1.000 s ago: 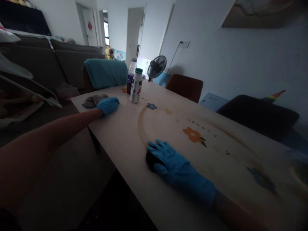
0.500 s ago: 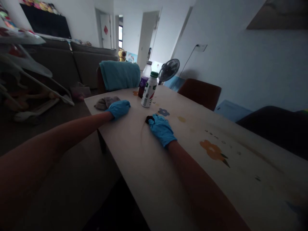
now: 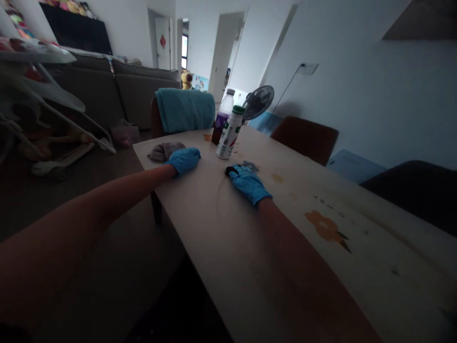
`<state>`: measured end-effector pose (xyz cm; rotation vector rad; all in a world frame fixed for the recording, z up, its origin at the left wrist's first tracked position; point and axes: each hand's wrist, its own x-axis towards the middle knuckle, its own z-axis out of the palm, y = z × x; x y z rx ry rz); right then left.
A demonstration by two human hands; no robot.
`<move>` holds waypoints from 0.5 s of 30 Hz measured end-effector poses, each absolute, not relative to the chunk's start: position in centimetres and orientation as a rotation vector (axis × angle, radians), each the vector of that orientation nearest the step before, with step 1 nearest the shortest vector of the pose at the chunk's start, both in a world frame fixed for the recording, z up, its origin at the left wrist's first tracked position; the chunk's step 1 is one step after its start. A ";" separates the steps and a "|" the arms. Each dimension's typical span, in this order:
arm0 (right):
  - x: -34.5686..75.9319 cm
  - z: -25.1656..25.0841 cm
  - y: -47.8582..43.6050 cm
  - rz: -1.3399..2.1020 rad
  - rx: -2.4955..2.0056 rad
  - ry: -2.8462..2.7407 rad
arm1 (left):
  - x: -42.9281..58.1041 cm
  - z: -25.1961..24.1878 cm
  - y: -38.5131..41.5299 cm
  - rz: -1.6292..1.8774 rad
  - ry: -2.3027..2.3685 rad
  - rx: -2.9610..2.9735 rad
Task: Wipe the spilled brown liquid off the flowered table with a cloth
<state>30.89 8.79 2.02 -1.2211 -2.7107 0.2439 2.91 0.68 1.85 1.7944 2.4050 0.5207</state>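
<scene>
Both hands wear blue gloves. My right hand (image 3: 248, 184) is closed on a small black object (image 3: 231, 170), pressed on the tabletop (image 3: 200, 209); what the object is cannot be made out. My left hand (image 3: 184, 161) rests closed on the table near its far left corner, its fingers curled and whatever they may hold hidden. Beside it lies a crumpled grey cloth (image 3: 164, 150). Beyond my hands stand a white bottle with a green cap (image 3: 229, 136) and, just behind it, a clear bottle with a purple label (image 3: 222, 119).
A chair with a teal towel (image 3: 187, 109) stands at the table's far end. Brown (image 3: 307, 137) and black (image 3: 417, 190) chairs line the right side. A fan (image 3: 259, 102) is behind the bottles, a sofa (image 3: 146, 95) farther back, and a white high chair (image 3: 53, 90) at left.
The view has shifted, so the scene sits slightly farther right. My right hand and the black object have moved slightly away from me across the table. My left hand stays beside the cloth.
</scene>
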 end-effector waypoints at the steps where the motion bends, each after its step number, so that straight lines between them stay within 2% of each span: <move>1: 30.9 1.9 7.9 0.290 -1.142 -2.747 | 2.9 1.9 0.7 0.520 2.400 1.799; 7: 33.5 1.9 1.7 0.475 -0.911 -2.876 | 3.2 2.3 0.6 0.488 2.407 1.807; 15: 43.9 2.0 -6.0 0.528 -0.760 -2.867 | 3.6 3.0 0.2 0.339 2.462 1.823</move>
